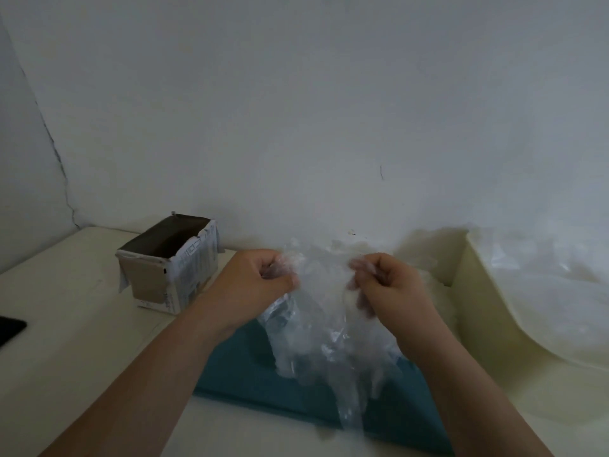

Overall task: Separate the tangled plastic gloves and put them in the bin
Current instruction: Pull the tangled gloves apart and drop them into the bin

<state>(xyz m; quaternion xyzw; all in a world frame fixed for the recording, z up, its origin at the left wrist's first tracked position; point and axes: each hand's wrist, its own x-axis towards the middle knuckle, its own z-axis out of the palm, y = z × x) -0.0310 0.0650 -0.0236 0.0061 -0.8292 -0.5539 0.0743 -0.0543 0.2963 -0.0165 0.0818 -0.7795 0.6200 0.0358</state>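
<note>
A clump of clear, crinkled plastic gloves point(324, 328) hangs in the air above a teal cloth point(250, 371) on the table. My left hand point(260, 285) is closed on the clump's upper left edge. My right hand point(385, 285) pinches its upper right edge, a short gap away. Glove fingers dangle down toward the cloth. A cream plastic bin point(478, 311) stands at the right with more clear plastic point(543, 291) heaped in it.
An open cardboard box point(171, 265) sits on the cream table point(75, 341) at the left, close to the white wall. A dark flat object point(10, 328) shows at the left edge.
</note>
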